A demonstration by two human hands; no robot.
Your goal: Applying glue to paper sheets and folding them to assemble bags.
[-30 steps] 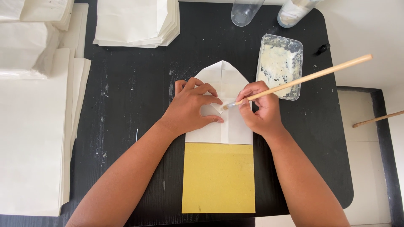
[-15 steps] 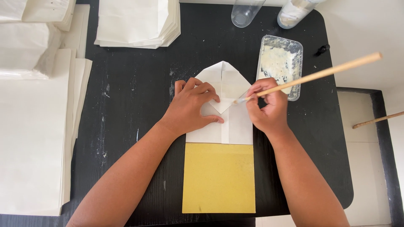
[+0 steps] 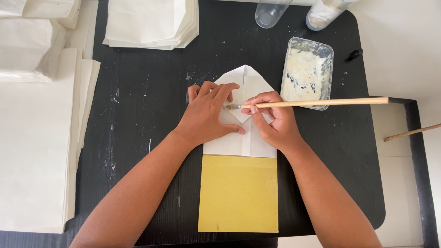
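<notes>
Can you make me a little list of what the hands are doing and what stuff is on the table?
left hand: pressed flat on the folded white paper
right hand: holds a wooden brush, tip on the paper
under the paper: yellow board
beside the brush: plastic tray with white paste
table: black
far edge: stack of white sheets, two clear cups

The brush [image 3: 308, 104] now lies nearly level, where before its handle slanted up and away from the right hand [image 3: 271, 121]. Its bristle tip sits further toward the left hand [image 3: 209, 115], almost at those fingertips, and the right hand is shifted slightly that way too.
</notes>
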